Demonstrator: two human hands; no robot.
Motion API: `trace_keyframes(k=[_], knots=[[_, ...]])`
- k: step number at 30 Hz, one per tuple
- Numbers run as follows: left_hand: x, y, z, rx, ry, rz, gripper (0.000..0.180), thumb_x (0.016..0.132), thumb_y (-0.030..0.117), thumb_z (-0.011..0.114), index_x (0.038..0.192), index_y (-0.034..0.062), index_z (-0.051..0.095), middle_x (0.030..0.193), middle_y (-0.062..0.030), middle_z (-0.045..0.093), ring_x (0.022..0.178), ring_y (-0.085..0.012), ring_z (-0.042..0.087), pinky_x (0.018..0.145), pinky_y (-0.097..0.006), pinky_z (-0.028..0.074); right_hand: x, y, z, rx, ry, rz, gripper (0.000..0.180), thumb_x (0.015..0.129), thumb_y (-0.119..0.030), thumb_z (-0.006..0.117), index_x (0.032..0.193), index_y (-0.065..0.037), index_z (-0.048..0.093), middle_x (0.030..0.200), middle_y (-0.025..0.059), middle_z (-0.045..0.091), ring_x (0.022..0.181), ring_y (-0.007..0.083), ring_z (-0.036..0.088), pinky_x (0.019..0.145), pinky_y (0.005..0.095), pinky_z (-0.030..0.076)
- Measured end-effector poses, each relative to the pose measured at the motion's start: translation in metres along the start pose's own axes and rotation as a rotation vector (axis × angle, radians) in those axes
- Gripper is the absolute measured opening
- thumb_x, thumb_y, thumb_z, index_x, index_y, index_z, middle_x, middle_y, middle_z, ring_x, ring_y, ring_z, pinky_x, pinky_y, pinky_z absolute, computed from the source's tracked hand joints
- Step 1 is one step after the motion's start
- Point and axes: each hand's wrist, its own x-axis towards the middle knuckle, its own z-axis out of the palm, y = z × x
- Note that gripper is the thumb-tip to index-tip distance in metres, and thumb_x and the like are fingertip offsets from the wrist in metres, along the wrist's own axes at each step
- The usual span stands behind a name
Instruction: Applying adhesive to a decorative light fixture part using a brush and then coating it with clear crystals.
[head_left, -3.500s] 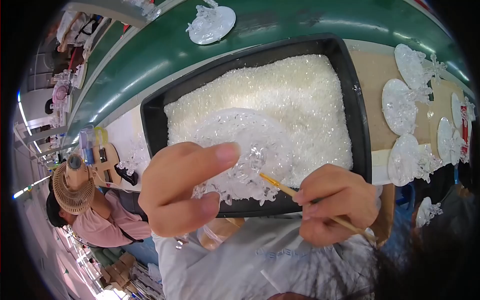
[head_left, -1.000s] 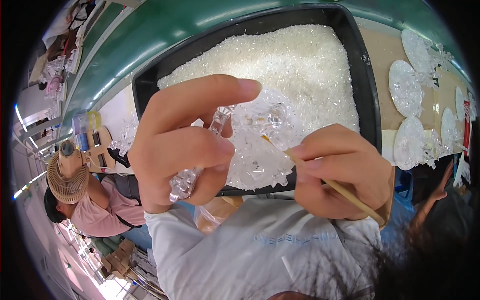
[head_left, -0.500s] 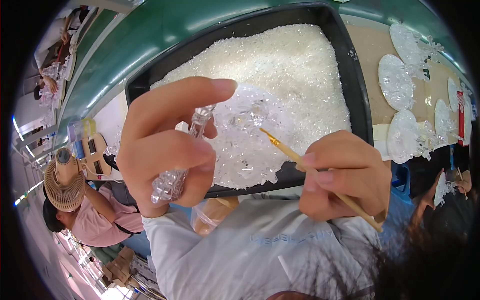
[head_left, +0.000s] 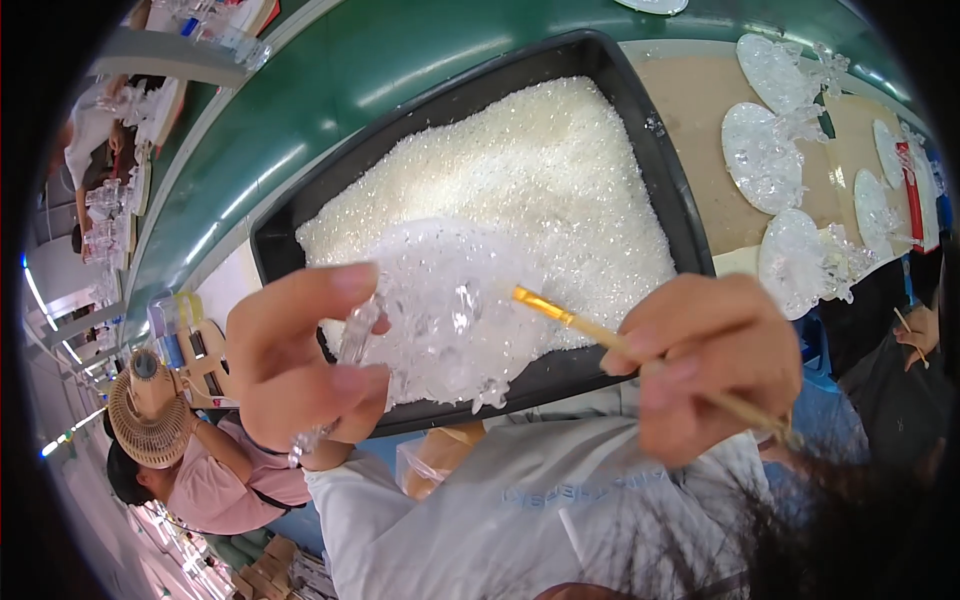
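Observation:
My left hand (head_left: 300, 365) is closed on the stem of a clear plastic ornament (head_left: 450, 300), its oval base tilted over a black tray. Clear raised parts stand out from the base. My right hand (head_left: 715, 365) pinches a small paintbrush (head_left: 590, 330) with a wooden handle and a gold ferrule. The brush tip lies over the right side of the oval; whether it touches cannot be told. Below both hands, white sparkling granules (head_left: 520, 140) fill much of the tray (head_left: 672, 165).
Several similar clear ovals (head_left: 765, 158) lie on brown board (head_left: 685, 95) at the right, near a red strip (head_left: 909, 195). A person in pink (head_left: 220, 450) sits at the left by a tan fan (head_left: 150, 415). Another person's hand (head_left: 918, 333) shows at far right.
My left hand has moved down and slightly left with the ornament, whose oval base now shows more fully. The brush has shifted slightly down. The whole view has also shifted and turned.

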Motion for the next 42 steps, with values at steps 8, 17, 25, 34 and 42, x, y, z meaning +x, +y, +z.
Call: trace_keyframes(k=[8, 17, 25, 34, 42], knots=[[0.017, 0.02, -0.023, -0.17, -0.263, 0.021, 0.045, 0.076, -0.002, 0.065, 0.115, 0.0187, 0.059, 0.12, -0.027, 0.058, 0.08, -0.0347, 0.063, 0.057, -0.04, 0.051, -0.001, 0.007, 0.021, 0.134, 0.241, -0.001, 0.022, 0.066, 0.008, 0.067, 0.085, 0.001, 0.06, 0.087, 0.0197, 0.066, 0.06, 0.0266, 0.068, 0.054, 0.0336, 0.058], [0.014, 0.004, -0.007, -0.143, -0.185, 0.213, 0.032, 0.078, 0.012, 0.066, 0.109, 0.0191, 0.061, 0.113, -0.0252, 0.062, 0.073, -0.0289, 0.064, 0.052, -0.034, 0.053, 0.0, 0.009, 0.017, -0.031, 0.099, -0.029, 0.032, 0.067, -0.004, 0.087, 0.088, 0.002, 0.063, 0.087, 0.0205, 0.068, 0.064, 0.0283, 0.068, 0.054, 0.0344, 0.058], [0.023, 0.009, -0.008, -0.15, -0.231, 0.18, 0.034, 0.073, 0.01, 0.07, 0.104, 0.0214, 0.063, 0.112, -0.0212, 0.063, 0.073, -0.0256, 0.064, 0.051, -0.03, 0.053, 0.001, 0.008, 0.016, 0.01, 0.089, 0.012, 0.03, 0.07, -0.006, 0.086, 0.088, 0.002, 0.064, 0.087, 0.0199, 0.068, 0.065, 0.0284, 0.069, 0.054, 0.034, 0.058], [0.033, 0.009, -0.008, -0.134, -0.286, 0.2, 0.033, 0.072, 0.006, 0.068, 0.101, 0.0219, 0.066, 0.106, -0.0159, 0.064, 0.073, -0.0243, 0.064, 0.051, -0.027, 0.052, 0.003, 0.012, 0.012, 0.147, 0.114, 0.075, 0.032, 0.062, 0.0, 0.084, 0.088, 0.003, 0.065, 0.088, 0.0193, 0.07, 0.068, 0.0291, 0.069, 0.057, 0.0345, 0.058], [0.032, 0.013, -0.006, -0.058, -0.34, 0.259, 0.037, 0.07, 0.001, 0.065, 0.101, 0.022, 0.068, 0.098, -0.0097, 0.064, 0.075, -0.0225, 0.065, 0.052, -0.025, 0.05, 0.012, 0.014, 0.016, 0.133, 0.036, 0.092, 0.029, 0.063, 0.002, 0.083, 0.087, 0.003, 0.066, 0.085, 0.0205, 0.07, 0.063, 0.0286, 0.067, 0.055, 0.0337, 0.057]])
